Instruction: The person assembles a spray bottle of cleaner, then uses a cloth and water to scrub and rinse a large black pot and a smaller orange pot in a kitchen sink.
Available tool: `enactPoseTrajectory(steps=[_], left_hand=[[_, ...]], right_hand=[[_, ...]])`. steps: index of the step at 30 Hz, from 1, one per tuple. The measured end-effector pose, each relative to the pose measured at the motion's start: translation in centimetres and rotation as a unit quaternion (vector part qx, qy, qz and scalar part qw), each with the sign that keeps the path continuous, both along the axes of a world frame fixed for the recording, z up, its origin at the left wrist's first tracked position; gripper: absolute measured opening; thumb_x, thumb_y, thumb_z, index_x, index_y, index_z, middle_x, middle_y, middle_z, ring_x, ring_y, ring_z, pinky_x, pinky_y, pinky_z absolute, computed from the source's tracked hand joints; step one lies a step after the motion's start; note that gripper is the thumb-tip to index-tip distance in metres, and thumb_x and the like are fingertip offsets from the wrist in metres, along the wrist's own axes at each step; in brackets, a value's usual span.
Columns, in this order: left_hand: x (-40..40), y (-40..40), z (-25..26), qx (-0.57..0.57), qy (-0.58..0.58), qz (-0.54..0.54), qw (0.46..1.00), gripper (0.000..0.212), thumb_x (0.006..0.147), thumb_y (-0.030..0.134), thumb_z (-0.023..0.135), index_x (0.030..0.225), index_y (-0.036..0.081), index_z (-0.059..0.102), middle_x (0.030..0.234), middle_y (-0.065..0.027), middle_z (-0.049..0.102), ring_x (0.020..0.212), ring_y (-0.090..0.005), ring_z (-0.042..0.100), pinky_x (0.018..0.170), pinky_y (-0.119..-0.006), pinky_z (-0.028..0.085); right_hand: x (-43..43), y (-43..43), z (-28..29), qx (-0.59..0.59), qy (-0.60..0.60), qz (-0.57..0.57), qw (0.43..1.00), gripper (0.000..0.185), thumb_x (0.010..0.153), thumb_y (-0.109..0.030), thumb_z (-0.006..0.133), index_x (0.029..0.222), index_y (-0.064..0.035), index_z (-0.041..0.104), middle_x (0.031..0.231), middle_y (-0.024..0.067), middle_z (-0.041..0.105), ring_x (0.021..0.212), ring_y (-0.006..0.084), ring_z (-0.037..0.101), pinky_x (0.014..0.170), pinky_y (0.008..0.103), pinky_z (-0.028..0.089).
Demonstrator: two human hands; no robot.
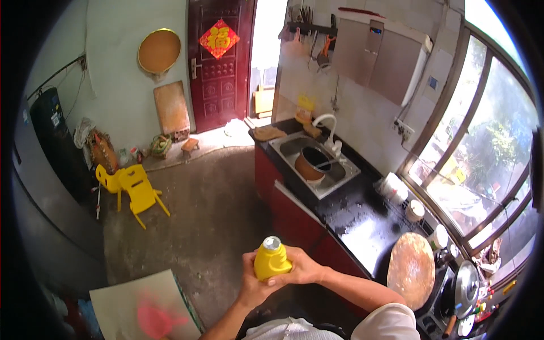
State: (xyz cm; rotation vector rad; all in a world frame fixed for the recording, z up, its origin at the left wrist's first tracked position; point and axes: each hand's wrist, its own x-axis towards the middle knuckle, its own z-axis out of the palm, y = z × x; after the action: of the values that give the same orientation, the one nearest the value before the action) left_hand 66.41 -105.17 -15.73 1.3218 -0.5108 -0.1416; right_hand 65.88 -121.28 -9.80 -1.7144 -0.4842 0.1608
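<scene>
Both of my hands are wrapped around a yellow plastic bottle [270, 262] with a silvery top, held upright in front of my body over the floor. My left hand [253, 282] grips its left side and lower part. On the other side, my right hand [304, 265] grasps it with the thumb across the front near the base. The hands hide part of the bottle's lower body. To the right of my hands runs a black kitchen counter [335, 212] with red cabinet fronts.
A steel sink [344, 177] holds a brown pot [307, 170] under a white faucet [332, 131]. A round wooden board [411, 270] lies near the stove. Yellow chairs [138, 187] stand on the floor at left. A pink dipper [155, 318] lies on a pale tabletop [114, 306] at lower left.
</scene>
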Motion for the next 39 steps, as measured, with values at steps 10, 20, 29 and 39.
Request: enactPoseTrajectory(steps=[10, 20, 29, 39], left_hand=[[25.3, -6.5, 3.3, 0.042, -0.147, 0.074, 0.985, 0.067, 0.064, 0.014, 0.083, 0.109, 0.004, 0.035, 0.102, -0.0101, 0.053, 0.092, -0.018, 0.055, 0.082, -0.032, 0.046], [48.2, -14.9, 6.0, -0.068, -0.12, 0.056, 0.989, 0.02, 0.082, 0.002, 0.063, 0.098, 0.001, 0.051, 0.095, -0.0079, 0.057, 0.087, -0.0154, 0.057, 0.078, -0.027, 0.046], [65.4, -23.5, 4.6, -0.042, -0.136, -0.109, 0.984, 0.01, 0.088, 0.007, 0.054, 0.082, 0.0, 0.058, 0.078, -0.0053, 0.059, 0.066, -0.0127, 0.053, 0.061, -0.026, 0.043], [83.8, -30.9, 12.6, -0.113, -0.243, -0.244, 0.932, 0.023, 0.094, 0.017, 0.049, 0.081, -0.001, 0.055, 0.062, -0.0065, 0.051, 0.058, -0.01, 0.047, 0.052, -0.026, 0.039]], right_hand=[[24.3, -5.1, 2.2, -0.098, -0.222, -0.119, 0.963, 0.055, 0.068, -0.033, 0.08, 0.11, -0.0039, 0.059, 0.097, 0.011, 0.064, 0.086, 0.021, 0.064, 0.078, 0.0311, 0.049], [43.9, -13.8, 7.1, -0.082, -0.225, -0.33, 0.913, 0.045, 0.07, -0.029, 0.079, 0.102, -0.0037, 0.061, 0.089, 0.0106, 0.067, 0.081, 0.0179, 0.066, 0.072, 0.0297, 0.051], [54.4, -19.3, 5.8, -0.129, -0.189, -0.491, 0.841, 0.048, 0.064, -0.033, 0.082, 0.096, -0.0029, 0.064, 0.079, 0.0082, 0.067, 0.072, 0.0143, 0.066, 0.067, 0.0285, 0.051], [69.5, -22.3, 10.2, -0.061, -0.154, -0.603, 0.781, 0.047, 0.067, -0.018, 0.081, 0.102, 0.0041, 0.058, 0.09, 0.0082, 0.066, 0.081, 0.0148, 0.063, 0.076, 0.0283, 0.05]])
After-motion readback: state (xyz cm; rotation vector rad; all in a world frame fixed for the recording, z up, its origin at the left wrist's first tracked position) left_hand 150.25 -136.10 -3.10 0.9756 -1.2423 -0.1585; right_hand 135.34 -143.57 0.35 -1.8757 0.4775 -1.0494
